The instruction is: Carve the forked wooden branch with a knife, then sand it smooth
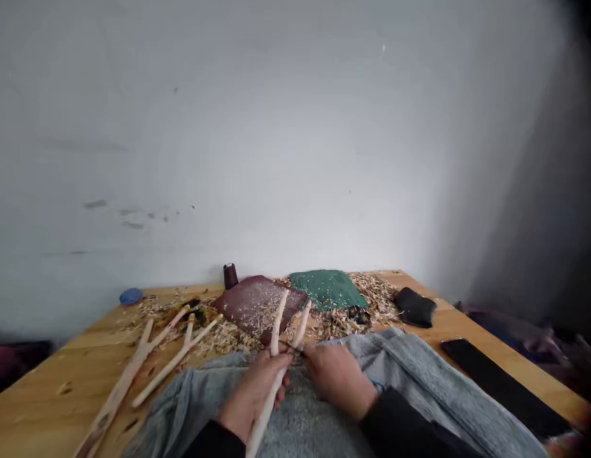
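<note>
Left hand (257, 385) wraps tight round pale, peeled forked stick (263, 425), lower centre; right hand (337, 376) grips thin dark tool (291, 348) (blurred). Brown tapered cup (230, 276), centre-left: contents hidden. Flat black slab (505, 389) near wooden tabletop (47, 407)'s right edge.

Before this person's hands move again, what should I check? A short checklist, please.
1. Stick secured: ok; the left grip is closed around the forked stick, below its fork.
2. Tool identified: cannot tell; the right grip holds a dark slim tool, blurred near the fork.
3. Cloth underneath: ok; grey cloth lies beneath both hands.
4. Tabletop swept: not ok; wood shavings are scattered over it.
5. Other forked sticks apart from the hands: ok; two lie to the left.
</note>
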